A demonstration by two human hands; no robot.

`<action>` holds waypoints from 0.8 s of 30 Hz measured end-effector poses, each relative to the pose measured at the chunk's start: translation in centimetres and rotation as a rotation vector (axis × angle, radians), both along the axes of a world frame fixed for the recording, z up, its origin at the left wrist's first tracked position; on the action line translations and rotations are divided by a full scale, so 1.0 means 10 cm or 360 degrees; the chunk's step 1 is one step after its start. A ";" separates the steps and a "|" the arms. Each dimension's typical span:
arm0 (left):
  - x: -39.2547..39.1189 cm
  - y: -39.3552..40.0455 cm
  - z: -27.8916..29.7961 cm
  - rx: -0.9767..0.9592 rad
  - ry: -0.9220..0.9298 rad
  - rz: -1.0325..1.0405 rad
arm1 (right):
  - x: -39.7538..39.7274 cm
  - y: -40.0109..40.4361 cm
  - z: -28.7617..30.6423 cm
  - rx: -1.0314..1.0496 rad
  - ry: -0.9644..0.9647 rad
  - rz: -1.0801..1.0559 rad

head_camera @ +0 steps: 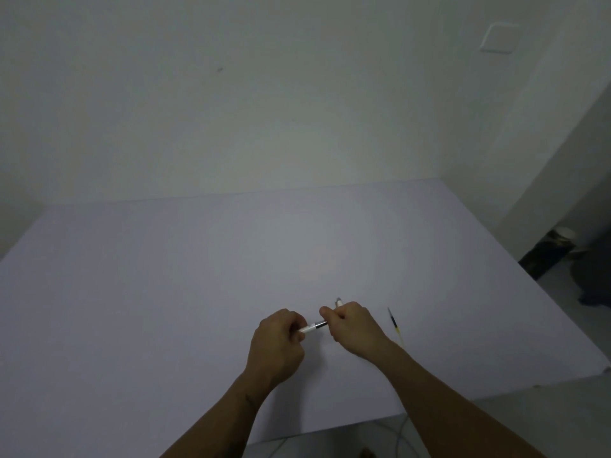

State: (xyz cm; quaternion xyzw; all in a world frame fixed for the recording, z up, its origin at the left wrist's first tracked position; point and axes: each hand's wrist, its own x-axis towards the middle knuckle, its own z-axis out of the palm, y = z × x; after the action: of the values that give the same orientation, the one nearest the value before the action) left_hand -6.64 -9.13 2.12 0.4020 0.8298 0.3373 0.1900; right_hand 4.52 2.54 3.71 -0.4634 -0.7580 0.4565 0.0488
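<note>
Over the near middle of a pale table (198,292), both my hands hold parts of a white pen. My left hand (276,342) grips a white barrel piece with a silver metal end (315,326) that points right. My right hand (353,325) pinches that silver end with its fingertips and also holds another white pen piece (338,302), whose tip sticks up above the knuckles. A thin pen refill (395,325), dark with a yellow end, lies on the table just right of my right hand.
A white wall rises behind the table, with a square plate (497,38) high on the right. Dark objects and a white-lidded container (562,236) sit on the floor past the table's right edge. Cables (401,434) lie on the floor near the front edge.
</note>
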 end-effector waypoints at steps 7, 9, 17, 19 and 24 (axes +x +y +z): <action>-0.06 -0.01 0.00 -0.0004 0.0019 0.0034 | 0.07 0.05 0.01 -0.0108 0.0240 -0.0014; -0.06 -0.01 0.00 -0.0010 0.0014 0.0037 | 0.08 0.05 -0.01 -0.0074 0.0265 -0.0006; -0.04 -0.02 -0.02 -0.0003 -0.0032 0.0011 | 0.06 0.00 -0.02 0.0036 0.0235 0.0020; -0.03 -0.03 -0.02 -0.0006 -0.0045 0.0019 | 0.05 -0.01 -0.02 -0.0010 0.0243 -0.0005; -0.01 -0.04 -0.02 -0.0004 -0.0034 0.0026 | 0.03 -0.07 0.00 -0.0282 0.0241 -0.0153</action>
State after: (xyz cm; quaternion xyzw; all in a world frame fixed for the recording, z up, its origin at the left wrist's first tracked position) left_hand -6.76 -9.57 1.92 0.3913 0.8314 0.3422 0.1965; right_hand 4.81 1.88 3.73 -0.4660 -0.6857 0.5524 0.0865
